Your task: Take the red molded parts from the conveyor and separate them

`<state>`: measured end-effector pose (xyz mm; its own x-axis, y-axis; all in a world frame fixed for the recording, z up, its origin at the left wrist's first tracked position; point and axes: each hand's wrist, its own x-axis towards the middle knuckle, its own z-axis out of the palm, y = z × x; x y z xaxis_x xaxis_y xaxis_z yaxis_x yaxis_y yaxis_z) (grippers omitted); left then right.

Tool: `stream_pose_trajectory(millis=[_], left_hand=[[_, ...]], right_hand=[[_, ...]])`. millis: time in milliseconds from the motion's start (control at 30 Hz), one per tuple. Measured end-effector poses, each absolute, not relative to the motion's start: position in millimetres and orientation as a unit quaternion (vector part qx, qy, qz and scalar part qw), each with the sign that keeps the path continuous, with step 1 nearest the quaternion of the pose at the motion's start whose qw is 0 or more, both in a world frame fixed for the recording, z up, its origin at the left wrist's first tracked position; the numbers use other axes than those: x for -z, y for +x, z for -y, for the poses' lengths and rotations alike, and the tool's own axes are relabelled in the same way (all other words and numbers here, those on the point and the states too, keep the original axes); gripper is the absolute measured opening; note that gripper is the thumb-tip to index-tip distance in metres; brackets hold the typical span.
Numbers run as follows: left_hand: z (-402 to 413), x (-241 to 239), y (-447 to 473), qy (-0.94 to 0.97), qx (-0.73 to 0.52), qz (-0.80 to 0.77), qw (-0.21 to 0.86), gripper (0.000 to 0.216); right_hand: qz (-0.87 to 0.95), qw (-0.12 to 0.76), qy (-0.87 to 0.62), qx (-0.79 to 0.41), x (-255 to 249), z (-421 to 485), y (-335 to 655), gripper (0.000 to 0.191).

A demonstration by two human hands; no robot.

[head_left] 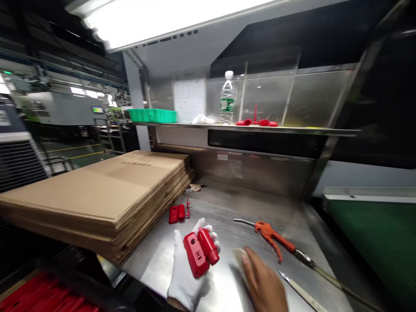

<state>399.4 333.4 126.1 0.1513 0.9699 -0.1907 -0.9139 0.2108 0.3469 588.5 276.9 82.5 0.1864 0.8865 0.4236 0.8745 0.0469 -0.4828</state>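
Two hands: gloved left hand (188,268) holds one red part (200,251), right hand (264,284) perhaps empty.

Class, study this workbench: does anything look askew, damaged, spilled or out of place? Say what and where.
Nothing spilled or broken shows. One oddity: the bare metal blade lies loose near the steel bench's front edge, close to the bare right hand. The white-gloved left hand holds a red plastic housing.
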Motion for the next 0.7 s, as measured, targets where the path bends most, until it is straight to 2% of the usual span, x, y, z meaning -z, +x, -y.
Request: stream_pose_trajectory(millis=[100, 200, 233, 267, 333, 433, 500, 600, 700], left_hand=[[-340, -105, 411, 0.035, -0.584, -0.225, 0.779, 0.063], [-334, -101, 415, 0.054, -0.547, -0.209, 0.809, 0.065], [-332, -103, 415, 0.067, -0.545, -0.197, 0.812, 0.066], [-331, -105, 415, 0.085, -0.545, -0.185, 0.813, 0.067], [-333, -110, 415, 0.133, -0.546, -0.176, 0.808, 0.073], [-340, -113, 415, 0.202, -0.549, -0.181, 0.791, 0.085], [-344, -115, 413, 0.218, -0.557, -0.186, 0.78, 0.086], [-344, -121, 406, 0.206, -0.578, -0.204, 0.763, 0.08], [-341, -130, 397, 0.165, -0.606, -0.23, 0.744, 0.075]], right_hand=[[0.691, 0.217, -0.686, -0.071, -87, -315, 626, 0.049], [0.638, 0.144, -0.756, 0.018, -97, -336, 682, 0.056], [0.599, 0.106, -0.793, 0.037, -99, -343, 701, 0.064], [0.575, 0.075, -0.814, 0.037, -100, -350, 717, 0.074], [0.55, 0.037, -0.835, 0.014, -99, -365, 740, 0.076], [0.566, 0.036, -0.824, -0.006, -99, -377, 750, 0.047], [0.58, 0.055, -0.812, -0.023, -107, -371, 748, 0.04], [0.61, 0.136, -0.78, -0.028, -125, -340, 742, 0.048], [0.653, 0.209, -0.726, 0.047, -132, -299, 736, 0.061]])
